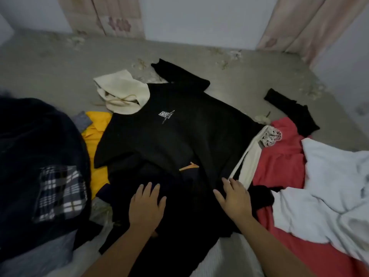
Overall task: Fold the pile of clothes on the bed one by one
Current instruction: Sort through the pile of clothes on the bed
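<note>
Two flat hands press a black top spread on a bed, folding barely begun.

The left hand (147,203) and right hand (232,195) lie with fingers straight, gripping nothing, on the near hem of the black top (175,132), which stretches away from them. Unfolded clothes lie either side: red (279,160) and white (329,186) beyond the right hand, yellow (95,136) and a dark heap (40,156) beyond the left. No folded stack shows. Dark folds under the hands are hard to separate.

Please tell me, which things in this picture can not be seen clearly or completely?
- Small white logo on the black cream-hooded sweatshirt: lettering too small to read, head view.
- Yellow garment: mostly covered by the sweatshirt.
- Red garment: shape hidden under the white cloth, cut by the bottom edge.
- Dark pile with plaid patch: blurred, cut by the left edge.
- Sweatshirt hem: hidden under the left hand and right hand.
</note>
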Available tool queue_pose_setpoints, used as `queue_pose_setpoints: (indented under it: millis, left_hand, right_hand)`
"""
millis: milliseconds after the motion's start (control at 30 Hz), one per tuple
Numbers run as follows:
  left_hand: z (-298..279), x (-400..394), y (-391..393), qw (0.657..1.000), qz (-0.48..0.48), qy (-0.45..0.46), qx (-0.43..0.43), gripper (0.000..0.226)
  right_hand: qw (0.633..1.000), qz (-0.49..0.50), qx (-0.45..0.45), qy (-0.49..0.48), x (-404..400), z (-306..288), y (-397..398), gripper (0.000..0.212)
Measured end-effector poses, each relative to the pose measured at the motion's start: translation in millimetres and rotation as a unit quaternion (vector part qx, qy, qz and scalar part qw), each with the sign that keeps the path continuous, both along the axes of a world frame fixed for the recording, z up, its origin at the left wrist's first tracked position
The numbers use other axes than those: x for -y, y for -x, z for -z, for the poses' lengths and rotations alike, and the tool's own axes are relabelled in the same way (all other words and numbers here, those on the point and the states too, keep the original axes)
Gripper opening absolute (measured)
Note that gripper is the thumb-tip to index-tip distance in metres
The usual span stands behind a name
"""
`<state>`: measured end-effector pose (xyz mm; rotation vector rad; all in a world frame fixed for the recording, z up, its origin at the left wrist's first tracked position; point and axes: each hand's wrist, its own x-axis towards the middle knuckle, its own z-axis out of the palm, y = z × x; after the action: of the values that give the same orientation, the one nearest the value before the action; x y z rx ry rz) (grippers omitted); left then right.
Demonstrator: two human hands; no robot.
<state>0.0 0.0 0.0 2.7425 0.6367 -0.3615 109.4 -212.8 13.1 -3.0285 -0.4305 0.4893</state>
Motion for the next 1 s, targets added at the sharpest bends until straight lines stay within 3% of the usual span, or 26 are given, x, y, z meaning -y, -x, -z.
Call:
queue_pose_setpoints:
  millis: [167, 233, 333, 400, 500, 700, 833, 900, 1000]
  left_hand:
    - [38.8, -19.2, -63.4, 0.996, -0.002, -0.023, 0.088, 0.051]
    - [52.0, -24.5, -86.6, 0.992, 0.012, -0.033, 0.118, 0.05]
    - [69.0, -34.4, -116.0, 0.993, 0.057, -0.036, 0.095, 0.052]
    - [81.4, -39.8, -125.8, 0.994, 0.06, -0.013, 0.095, 0.053]
    - [92.5, -45.1, -125.7, 0.991, 0.062, 0.029, 0.114, 0.063]
    - [97.2, -62.4, -129.3, 0.998, -0.007, 0.034, 0.059, 0.078]
    - [99.8, -60.2, -131.3, 0.998, 0.037, -0.047, 0.005, 0.072]
    - [103.3, -55.6, -133.6, 0.995, 0.049, -0.088, 0.018, 0.071]
    - [105.2, -58.2, -138.4, 0.994, 0.053, -0.083, 0.053, 0.068]
  right_hand:
    - [0.999, 0.03, 0.011, -0.027, -28.5, 46.3, -48.6, 0.057]
    - [0.997, 0.041, 0.033, -0.064, -33.4, 59.7, -57.5, 0.045]
    - [0.976, 0.062, 0.109, -0.18, -34.0, 66.8, -69.2, 0.021]
    - [0.976, 0.071, 0.086, -0.185, -34.2, 64.5, -72.5, 0.035]
    - [0.993, 0.015, 0.013, -0.113, -36.0, 72.9, -70.6, 0.063]
    - [0.966, 0.053, 0.058, -0.247, -29.5, 75.4, -82.6, 0.028]
    - [0.966, 0.022, 0.027, -0.255, -25.4, 71.6, -81.1, 0.041]
    - [0.966, 0.024, -0.002, -0.256, -31.0, 75.4, -74.0, 0.056]
    - [0.961, 0.047, 0.013, -0.274, -43.6, 86.1, -67.0, 0.056]
